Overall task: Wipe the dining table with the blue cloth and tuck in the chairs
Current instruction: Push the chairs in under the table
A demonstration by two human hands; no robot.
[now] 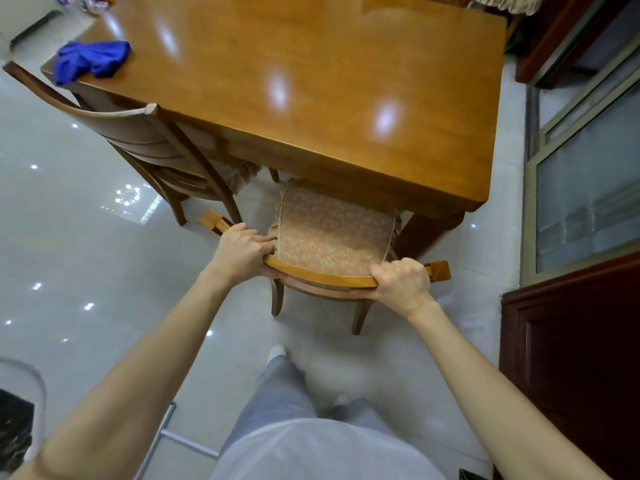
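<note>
Looks mostly done: the one blue cloth (91, 60) sits bunched on the far left corner of the single dining table (311, 81), so wiping's probably finished. Two chairs clearly in view; the side chair (138, 133) is tucked, the near chair (332, 237) only halfway under. Left hand (242, 252) and right hand (403, 282) both have fingers curled round its top rail (318, 277)

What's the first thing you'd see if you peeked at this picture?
The left hand and the right hand grip the curved back of a wooden chair with a flowery seat cushion, at the near end of the big shiny dining table. A bright blue cloth lies crumpled on the table's far left corner. A second chair stands close against the table's left side.
</note>
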